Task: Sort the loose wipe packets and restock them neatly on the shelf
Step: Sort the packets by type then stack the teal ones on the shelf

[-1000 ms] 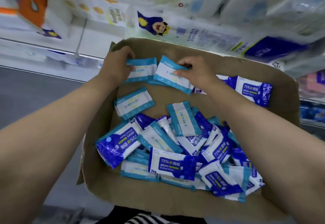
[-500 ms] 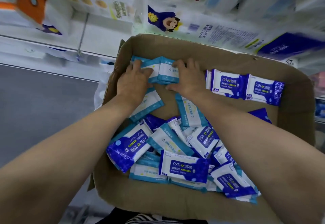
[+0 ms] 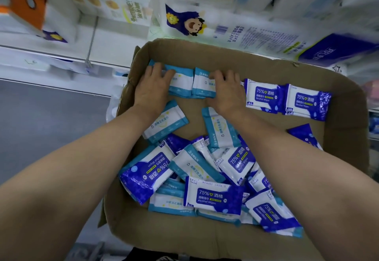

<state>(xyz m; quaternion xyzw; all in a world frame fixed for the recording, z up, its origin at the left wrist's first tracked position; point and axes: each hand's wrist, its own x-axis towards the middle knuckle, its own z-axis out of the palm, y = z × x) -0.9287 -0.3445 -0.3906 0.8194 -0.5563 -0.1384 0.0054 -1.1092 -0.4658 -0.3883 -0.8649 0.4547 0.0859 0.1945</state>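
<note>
Grey floor [image 3: 41, 129] lies at left; white shelving [image 3: 61, 55] with large paper-goods packs [image 3: 256, 33] fills the far side, brightly lit.

The scene is brightly and evenly lit by cool, whitish light that seems to come from above, leaving only soft, faint shadows inside the cardboard box [image 3: 338, 104]. The glossy dark blue wipe packets [image 3: 213, 198] carry small specular highlights on their crinkled ends, yet their print stays readable. The centre of the view is fairly sharp. Toward the top and the right edge the shelf goods [image 3: 256, 33] smear into motion blur and look washed out, nearly overexposed. Wide-angle distortion bends the shelf edge [image 3: 51, 54] and stretches both forearms large at the lower corners.
</note>
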